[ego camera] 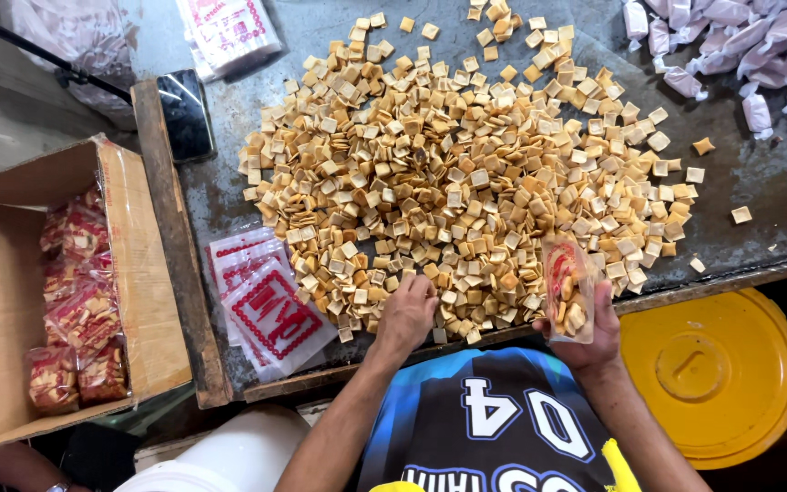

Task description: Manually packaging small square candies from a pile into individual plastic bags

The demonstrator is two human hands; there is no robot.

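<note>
So we had our left hand (405, 316) down on the near edge of the big heap of little square crackers (466, 173), fingers curled into the pile, though we honestly couldn't tell how many crackers they'd pinched. Our right hand (594, 333) was at about 3 o'clock from the left one, fingers wrapped shut around a small clear bag (568, 287) with red print, held upright and already partly filled with crackers. The heap covered most of the grey desk (758, 182), spreading out toward 12 o'clock from both hands.

At 9 o'clock from the left hand lay a stack of flat empty bags (266, 305), just beside the heap's edge. Further out at 9 o'clock sat a cardboard box (143, 273) with filled bags (79, 310) packed inside. A yellow lid (717, 374) sat low at 4 o'clock, and a bunch of pale wrapped packets (749, 46) lay up at 1 o'clock.
</note>
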